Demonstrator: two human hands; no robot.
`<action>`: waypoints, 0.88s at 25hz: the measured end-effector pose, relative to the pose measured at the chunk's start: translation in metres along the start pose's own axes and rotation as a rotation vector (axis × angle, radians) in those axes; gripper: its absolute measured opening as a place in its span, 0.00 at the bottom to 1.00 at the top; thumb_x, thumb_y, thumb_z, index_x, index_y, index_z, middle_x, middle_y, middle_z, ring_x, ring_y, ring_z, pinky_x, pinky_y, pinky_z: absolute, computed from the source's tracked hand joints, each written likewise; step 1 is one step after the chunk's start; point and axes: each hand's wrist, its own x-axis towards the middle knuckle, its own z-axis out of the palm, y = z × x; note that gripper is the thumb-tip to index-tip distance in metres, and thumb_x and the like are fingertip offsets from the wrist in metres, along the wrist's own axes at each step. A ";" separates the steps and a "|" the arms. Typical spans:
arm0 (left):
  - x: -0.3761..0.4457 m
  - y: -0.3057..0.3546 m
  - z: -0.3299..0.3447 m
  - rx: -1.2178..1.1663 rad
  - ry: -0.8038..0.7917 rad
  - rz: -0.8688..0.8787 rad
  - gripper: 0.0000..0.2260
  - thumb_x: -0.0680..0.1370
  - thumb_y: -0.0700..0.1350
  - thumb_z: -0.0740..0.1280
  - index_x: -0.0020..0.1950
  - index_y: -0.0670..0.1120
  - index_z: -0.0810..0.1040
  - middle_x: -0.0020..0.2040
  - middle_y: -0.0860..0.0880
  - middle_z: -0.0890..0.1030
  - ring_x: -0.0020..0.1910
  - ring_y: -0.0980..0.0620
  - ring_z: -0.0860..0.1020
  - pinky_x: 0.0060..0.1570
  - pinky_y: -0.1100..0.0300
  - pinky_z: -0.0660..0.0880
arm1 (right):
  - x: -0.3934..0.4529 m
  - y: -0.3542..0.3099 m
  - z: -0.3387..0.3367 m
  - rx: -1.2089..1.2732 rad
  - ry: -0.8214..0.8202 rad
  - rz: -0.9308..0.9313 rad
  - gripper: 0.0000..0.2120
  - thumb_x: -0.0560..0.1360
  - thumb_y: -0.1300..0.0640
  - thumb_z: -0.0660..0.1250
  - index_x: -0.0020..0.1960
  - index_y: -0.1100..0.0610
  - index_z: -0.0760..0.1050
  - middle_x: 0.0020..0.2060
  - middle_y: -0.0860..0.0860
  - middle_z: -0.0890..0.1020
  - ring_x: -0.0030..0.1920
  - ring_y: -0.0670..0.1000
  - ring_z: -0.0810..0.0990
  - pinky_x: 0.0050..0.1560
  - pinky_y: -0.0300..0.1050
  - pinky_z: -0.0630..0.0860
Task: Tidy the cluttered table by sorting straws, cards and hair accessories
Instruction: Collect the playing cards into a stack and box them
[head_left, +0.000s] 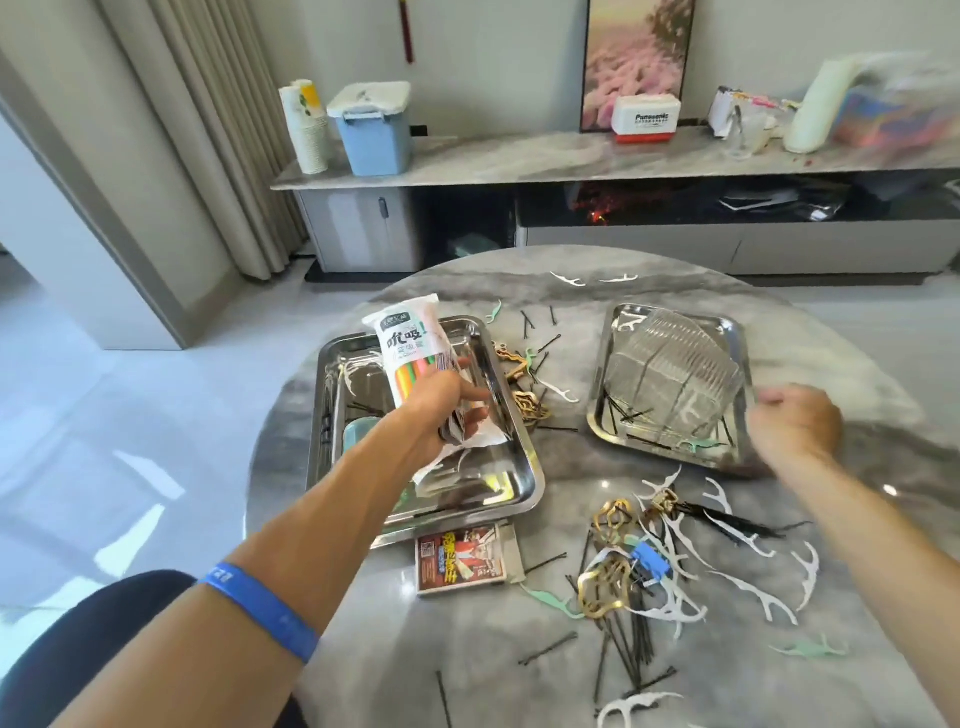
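My left hand (441, 410) grips a white packet of coloured straws (410, 353) and holds it up over the left steel tray (524, 483). My right hand (795, 421) hovers, blurred, with curled fingers at the right edge of the right steel tray (602, 410); I see nothing in it. A clear ribbed plastic box (670, 374) sits in that right tray among a few black hairpins. A red card pack (462, 558) lies on the round marble table (582, 691) just in front of the left tray. Gold hair clips (605, 592), black bobby pins and white floss picks are heaped at the front right.
More gold clips (530, 405) and pins lie between the two trays. Behind the table runs a long low cabinet (519, 161) carrying a blue bin (374, 130), stacked paper cups and a white box. The floor to the left is open.
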 end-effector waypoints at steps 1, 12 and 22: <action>-0.002 -0.005 -0.006 0.015 0.022 0.002 0.21 0.75 0.29 0.64 0.62 0.49 0.74 0.55 0.40 0.79 0.35 0.48 0.78 0.28 0.60 0.72 | -0.021 -0.012 -0.003 0.040 0.042 -0.096 0.09 0.73 0.67 0.67 0.49 0.59 0.82 0.47 0.56 0.85 0.47 0.58 0.81 0.50 0.47 0.78; -0.009 -0.025 -0.107 0.571 0.610 0.372 0.24 0.67 0.40 0.62 0.63 0.54 0.69 0.54 0.49 0.75 0.47 0.47 0.74 0.51 0.51 0.74 | -0.146 -0.084 0.116 -0.089 -0.685 -0.406 0.10 0.77 0.49 0.69 0.52 0.55 0.75 0.44 0.50 0.81 0.40 0.49 0.79 0.34 0.43 0.72; -0.006 0.048 -0.095 -0.157 0.365 0.391 0.20 0.74 0.32 0.57 0.59 0.51 0.72 0.41 0.48 0.78 0.28 0.52 0.74 0.32 0.59 0.68 | -0.085 -0.118 0.059 0.374 -0.463 -0.252 0.04 0.76 0.60 0.67 0.43 0.59 0.75 0.32 0.54 0.76 0.29 0.52 0.73 0.28 0.44 0.70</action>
